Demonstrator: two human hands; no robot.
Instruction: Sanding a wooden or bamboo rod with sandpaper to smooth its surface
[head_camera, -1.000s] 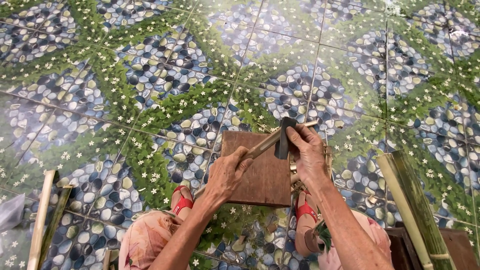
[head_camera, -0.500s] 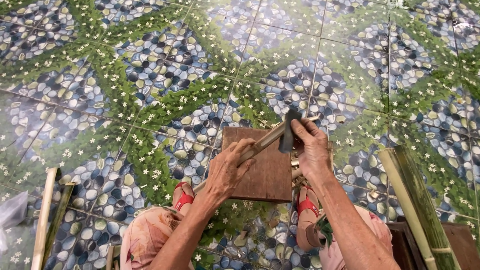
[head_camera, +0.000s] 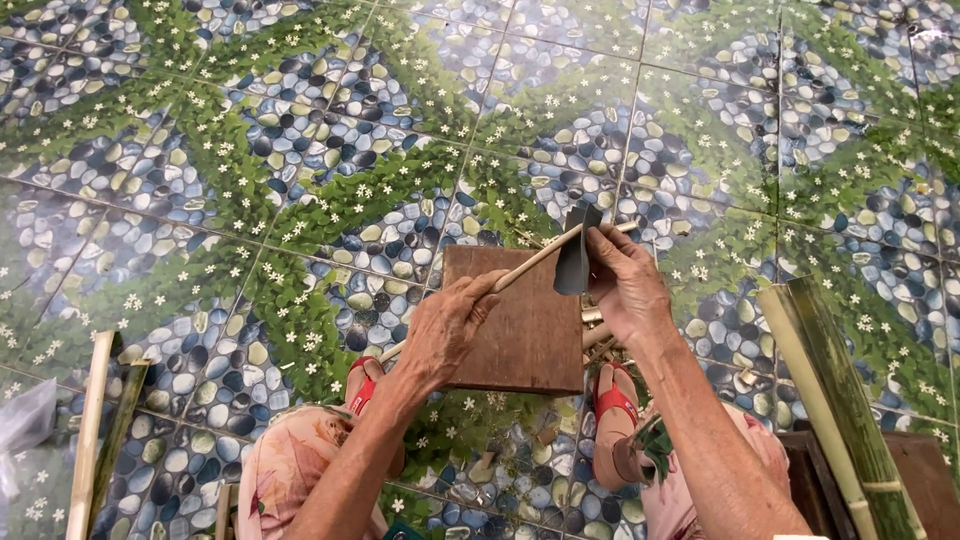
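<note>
My left hand (head_camera: 443, 330) grips a long thin bamboo strip (head_camera: 530, 262) that slants up to the right across a brown wooden block (head_camera: 520, 335) lying on the tiled floor. My right hand (head_camera: 625, 283) holds a dark flat knife blade (head_camera: 574, 252), its edge set against the strip near the strip's far end. Both hands hover just above the block. My feet in red sandals (head_camera: 612, 410) rest on either side of the block's near edge.
Split green bamboo pieces (head_camera: 830, 400) lean at the right beside a dark wooden stool (head_camera: 930, 480). More bamboo slats (head_camera: 95, 420) lie at the left edge. Short cut bamboo bits (head_camera: 592, 335) sit by the block's right side. The floor (head_camera: 300, 150) has pebble-and-leaf patterned tiles.
The strip in my left hand now shows thinner and lies a little lower. The knife has tilted slightly and shifted up along it. Both hands keep their grip.
</note>
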